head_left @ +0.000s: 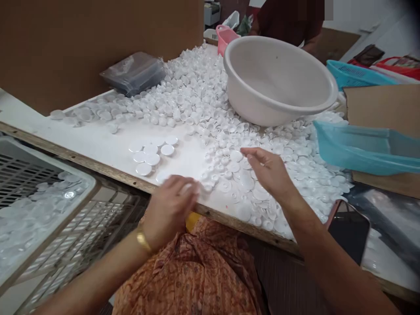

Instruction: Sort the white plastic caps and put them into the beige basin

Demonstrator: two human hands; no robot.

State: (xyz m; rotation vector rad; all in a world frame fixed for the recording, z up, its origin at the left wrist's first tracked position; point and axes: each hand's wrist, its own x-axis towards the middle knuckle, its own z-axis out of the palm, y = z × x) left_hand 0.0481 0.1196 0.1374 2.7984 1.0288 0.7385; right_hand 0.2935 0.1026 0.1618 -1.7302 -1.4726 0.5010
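Observation:
My left hand (173, 201), with a gold bangle at its wrist, is over the table's front edge. Its fingers are curled and blurred by motion; a pale spot shows at the fingertips, but I cannot make out what it is. My right hand (269, 173) reaches over the loose white pieces, fingers stretched out and thumb slightly apart, holding nothing visible. Its fingertips are beside a flat white disc (236, 155). Left of centre, a group of round white discs (151, 158) lies flat. Small white cap-like pieces (215, 168) lie between my hands.
A heap of white pieces (193, 92) spreads behind, under a large white basin (278, 70). At right are a blue scoop-shaped tray (367, 148), cardboard and a phone (349, 229). A plastic crate (85, 183) with white pieces stands lower left. Another person (288, 22) is across the table.

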